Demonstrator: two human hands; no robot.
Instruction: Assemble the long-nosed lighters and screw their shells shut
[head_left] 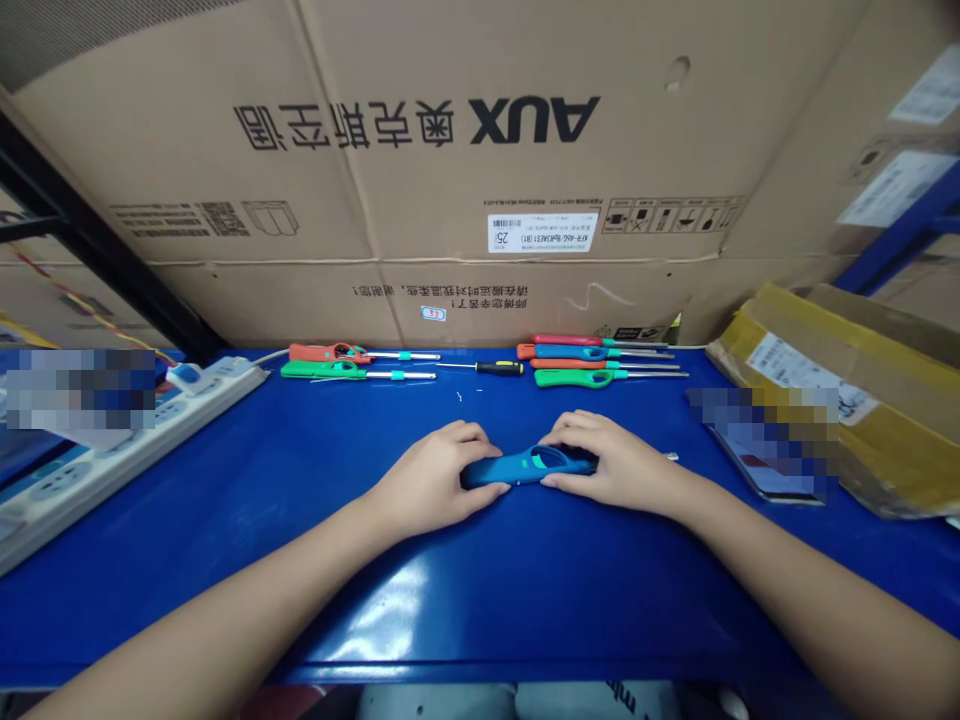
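Note:
Between my two hands is a blue long-necked lighter [517,469], held level just over the blue table. My left hand [439,478] wraps its fingers and thumb around the handle's left end. My right hand [600,458] grips the other end, near the trigger opening with its green trigger. The lighter's neck is mostly hidden behind my right hand; a small metal tip shows past the wrist. Beyond my hands lie more lighters: an orange one [319,354] and a green one [322,370] on the left, and several in a stack with a green one [566,378] on the right.
A black and yellow screwdriver [499,368] lies between the lighter groups. A white power strip [172,425] runs along the left. At the right are a phone [757,455] and a yellow-taped carton [870,420]. A big cardboard box [420,210] forms the back wall.

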